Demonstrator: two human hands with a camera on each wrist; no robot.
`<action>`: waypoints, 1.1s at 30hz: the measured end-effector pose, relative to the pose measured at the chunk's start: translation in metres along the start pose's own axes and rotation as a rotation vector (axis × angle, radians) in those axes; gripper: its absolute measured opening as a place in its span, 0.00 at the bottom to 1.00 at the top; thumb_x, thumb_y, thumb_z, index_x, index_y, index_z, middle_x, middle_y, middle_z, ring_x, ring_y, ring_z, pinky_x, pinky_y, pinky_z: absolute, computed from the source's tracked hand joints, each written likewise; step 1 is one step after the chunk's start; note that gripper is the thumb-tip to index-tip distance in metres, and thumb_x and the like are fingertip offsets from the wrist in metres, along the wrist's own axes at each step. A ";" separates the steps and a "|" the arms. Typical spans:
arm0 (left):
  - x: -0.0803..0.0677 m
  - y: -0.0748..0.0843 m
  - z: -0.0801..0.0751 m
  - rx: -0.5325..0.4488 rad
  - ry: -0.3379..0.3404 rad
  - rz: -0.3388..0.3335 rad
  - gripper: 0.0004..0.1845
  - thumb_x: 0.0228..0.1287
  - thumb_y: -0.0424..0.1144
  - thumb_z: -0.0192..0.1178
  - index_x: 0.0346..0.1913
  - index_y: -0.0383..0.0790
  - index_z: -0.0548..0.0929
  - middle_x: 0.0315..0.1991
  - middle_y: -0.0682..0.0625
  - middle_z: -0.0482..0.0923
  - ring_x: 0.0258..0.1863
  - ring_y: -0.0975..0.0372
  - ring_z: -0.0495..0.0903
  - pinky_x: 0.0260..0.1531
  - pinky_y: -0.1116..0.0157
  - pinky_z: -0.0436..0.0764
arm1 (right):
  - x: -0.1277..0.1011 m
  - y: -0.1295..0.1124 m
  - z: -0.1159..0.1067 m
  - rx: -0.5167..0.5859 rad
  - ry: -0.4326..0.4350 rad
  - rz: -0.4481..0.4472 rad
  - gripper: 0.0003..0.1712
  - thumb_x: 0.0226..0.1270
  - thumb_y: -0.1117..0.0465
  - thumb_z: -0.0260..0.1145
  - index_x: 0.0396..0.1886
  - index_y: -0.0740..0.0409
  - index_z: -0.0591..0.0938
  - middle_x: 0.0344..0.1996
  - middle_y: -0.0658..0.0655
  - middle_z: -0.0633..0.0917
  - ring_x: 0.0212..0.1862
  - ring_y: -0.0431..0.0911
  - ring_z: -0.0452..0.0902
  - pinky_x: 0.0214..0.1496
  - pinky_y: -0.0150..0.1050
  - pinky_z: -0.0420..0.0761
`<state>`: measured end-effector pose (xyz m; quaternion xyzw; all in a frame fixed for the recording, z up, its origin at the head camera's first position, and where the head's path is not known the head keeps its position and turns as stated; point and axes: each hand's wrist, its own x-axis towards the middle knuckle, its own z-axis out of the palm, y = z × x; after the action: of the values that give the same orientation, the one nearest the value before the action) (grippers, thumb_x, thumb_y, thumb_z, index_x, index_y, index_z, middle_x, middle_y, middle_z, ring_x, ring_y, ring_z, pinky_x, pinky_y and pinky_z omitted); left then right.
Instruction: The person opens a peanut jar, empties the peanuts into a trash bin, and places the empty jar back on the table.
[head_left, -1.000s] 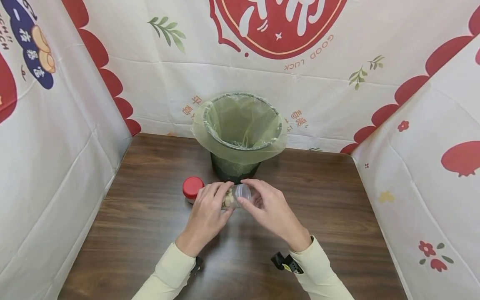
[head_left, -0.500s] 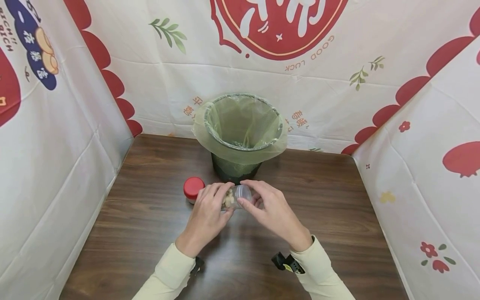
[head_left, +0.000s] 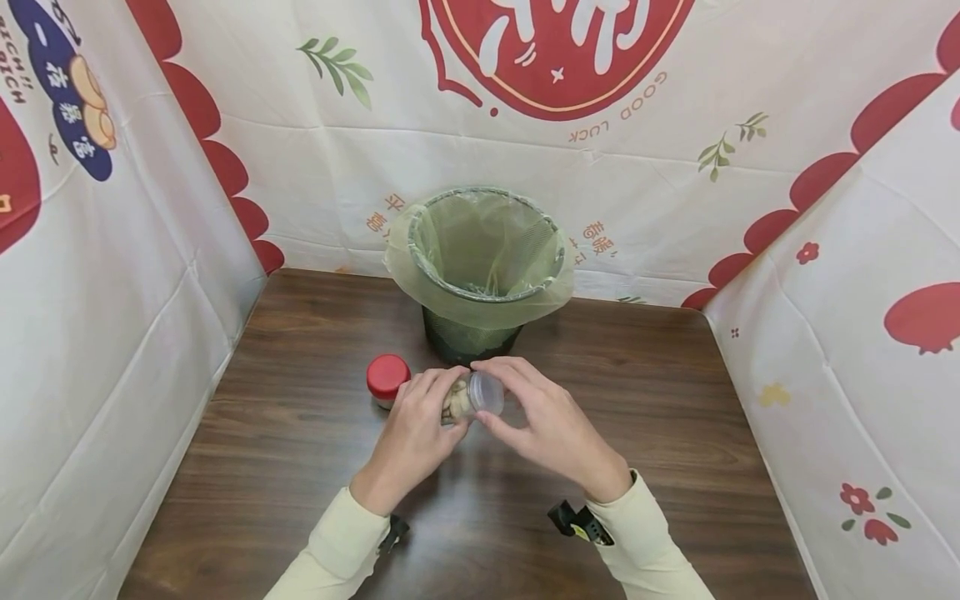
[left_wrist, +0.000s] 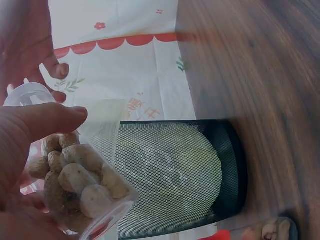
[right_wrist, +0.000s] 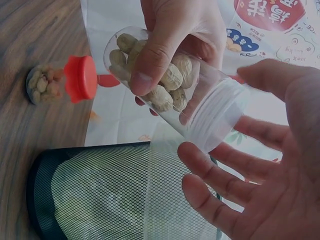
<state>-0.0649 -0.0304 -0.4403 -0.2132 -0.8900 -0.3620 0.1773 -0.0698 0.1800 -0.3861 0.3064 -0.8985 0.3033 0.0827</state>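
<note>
My left hand (head_left: 411,429) grips a clear plastic jar (head_left: 457,403), tilted on its side with the mouth end toward the right. Unshelled peanuts (right_wrist: 172,79) lie inside, toward the base. A translucent lid (right_wrist: 217,117) covers the jar's end. Around that lid sit the thumb and fingers of my right hand (head_left: 551,421), thumb on the near side and forefinger on the far side. In the right wrist view the other fingers spread loosely beside the lid. The left palm and fingers hide part of the jar.
A second jar with a red lid (head_left: 387,375) stands left of my left hand, its contents visible in the right wrist view. Behind both hands is a black mesh bin (head_left: 474,337) with a pale green liner (head_left: 405,250). Printed cloth (head_left: 330,167) encloses the wooden table (head_left: 300,333).
My right hand has shifted slightly and its fingers have turned around the lid, whose flat face shows more. The left hand and jar have barely moved.
</note>
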 end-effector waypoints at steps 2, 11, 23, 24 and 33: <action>0.000 0.000 0.000 0.024 0.009 0.013 0.34 0.51 0.33 0.85 0.63 0.38 0.84 0.53 0.44 0.86 0.50 0.49 0.85 0.54 0.49 0.82 | 0.000 0.000 -0.001 -0.014 -0.006 0.016 0.36 0.70 0.51 0.78 0.75 0.49 0.77 0.64 0.49 0.82 0.52 0.40 0.83 0.51 0.43 0.87; 0.001 0.001 0.001 0.116 0.072 0.081 0.34 0.49 0.32 0.85 0.62 0.38 0.85 0.51 0.44 0.86 0.50 0.49 0.85 0.54 0.49 0.82 | 0.001 0.000 -0.004 0.070 -0.019 0.086 0.35 0.73 0.51 0.76 0.75 0.54 0.77 0.61 0.51 0.83 0.45 0.41 0.83 0.43 0.39 0.86; -0.001 0.000 0.001 0.153 0.081 0.081 0.34 0.48 0.30 0.84 0.62 0.40 0.85 0.51 0.45 0.86 0.51 0.50 0.85 0.54 0.49 0.83 | 0.004 0.002 -0.002 0.076 -0.006 0.020 0.27 0.69 0.59 0.78 0.65 0.57 0.82 0.57 0.50 0.86 0.49 0.40 0.84 0.52 0.39 0.87; 0.000 0.000 0.001 0.146 0.077 0.076 0.34 0.48 0.30 0.84 0.62 0.40 0.85 0.51 0.45 0.87 0.50 0.50 0.86 0.53 0.50 0.83 | 0.004 0.002 -0.003 0.069 -0.009 0.006 0.27 0.69 0.59 0.78 0.66 0.56 0.82 0.58 0.50 0.85 0.52 0.40 0.84 0.55 0.41 0.87; -0.001 0.001 -0.001 0.052 0.034 0.003 0.35 0.46 0.34 0.86 0.60 0.39 0.85 0.49 0.45 0.87 0.45 0.50 0.86 0.51 0.51 0.83 | 0.005 0.002 -0.006 0.021 -0.052 -0.102 0.32 0.65 0.66 0.77 0.69 0.51 0.82 0.68 0.52 0.82 0.69 0.48 0.79 0.70 0.51 0.80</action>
<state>-0.0638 -0.0307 -0.4395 -0.2036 -0.8955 -0.3424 0.1984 -0.0753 0.1826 -0.3808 0.3606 -0.8802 0.3003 0.0715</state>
